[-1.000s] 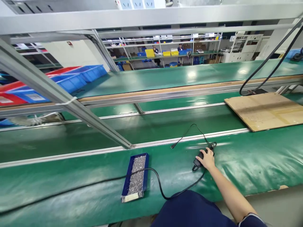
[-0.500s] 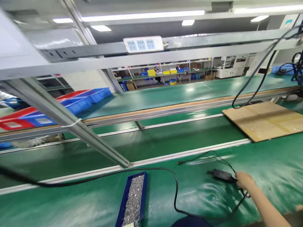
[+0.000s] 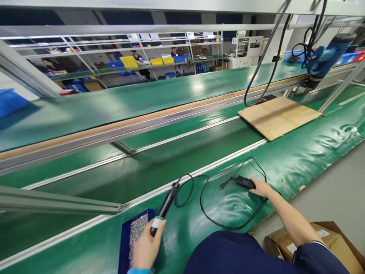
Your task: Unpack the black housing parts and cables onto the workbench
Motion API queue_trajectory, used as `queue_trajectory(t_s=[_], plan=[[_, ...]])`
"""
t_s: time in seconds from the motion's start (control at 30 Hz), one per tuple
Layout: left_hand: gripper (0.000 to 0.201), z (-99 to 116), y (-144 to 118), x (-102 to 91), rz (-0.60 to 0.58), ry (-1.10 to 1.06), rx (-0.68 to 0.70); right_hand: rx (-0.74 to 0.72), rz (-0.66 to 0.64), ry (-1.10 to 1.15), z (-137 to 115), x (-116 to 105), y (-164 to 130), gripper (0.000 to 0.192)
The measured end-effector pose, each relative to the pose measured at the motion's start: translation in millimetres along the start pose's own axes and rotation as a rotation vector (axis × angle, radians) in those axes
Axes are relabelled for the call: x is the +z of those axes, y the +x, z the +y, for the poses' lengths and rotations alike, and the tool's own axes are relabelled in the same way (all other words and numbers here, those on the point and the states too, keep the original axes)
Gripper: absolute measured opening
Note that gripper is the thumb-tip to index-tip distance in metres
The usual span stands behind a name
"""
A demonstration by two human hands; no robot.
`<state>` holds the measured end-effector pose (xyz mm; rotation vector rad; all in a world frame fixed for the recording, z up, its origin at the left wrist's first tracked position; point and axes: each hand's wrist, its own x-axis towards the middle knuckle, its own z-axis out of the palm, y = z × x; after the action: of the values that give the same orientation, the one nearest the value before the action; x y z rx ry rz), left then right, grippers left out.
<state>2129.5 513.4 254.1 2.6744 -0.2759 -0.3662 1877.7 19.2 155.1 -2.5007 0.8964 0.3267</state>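
Observation:
My left hand [image 3: 146, 245] is closed round the lower end of a black electric screwdriver [image 3: 169, 201], above a blue tray [image 3: 124, 238] of small shiny metal parts [image 3: 138, 228], too small to name. A black cord [image 3: 203, 205] runs from the screwdriver's far end over the green bench mat toward my right hand. On the right, my right hand [image 3: 261, 188] grips the near end of a black power adapter [image 3: 244, 182] lying low over the mat; part of it is hidden by the fingers. Its mains plug [image 3: 222, 186] lies loose to the left.
A cardboard sheet [image 3: 281, 117] lies across the bench at the back right. Black cables [image 3: 261, 72] hang above it, near a blue power tool [image 3: 327, 59]. An aluminium rail [image 3: 216, 164] and a raised green shelf [image 3: 137, 101] run behind. An open carton [image 3: 327, 243] stands at lower right.
The view has swung right and down. My left hand has come into view holding the screwdriver. My right hand is now on the adapter's body rather than at its cord end.

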Motion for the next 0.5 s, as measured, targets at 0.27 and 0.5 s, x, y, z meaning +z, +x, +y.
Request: queue_trajectory(t_s=[0.27,0.5], plan=[[0.046,-18,1,103.8,-0.313,0.122,0.073,-0.216,0.451,0.621,-79,-120,-51,0.053],[0.042,-68,5,140.4,-0.225,0.269,0.183,-0.436,1.051,0.294,-189,-291,-108,0.071]])
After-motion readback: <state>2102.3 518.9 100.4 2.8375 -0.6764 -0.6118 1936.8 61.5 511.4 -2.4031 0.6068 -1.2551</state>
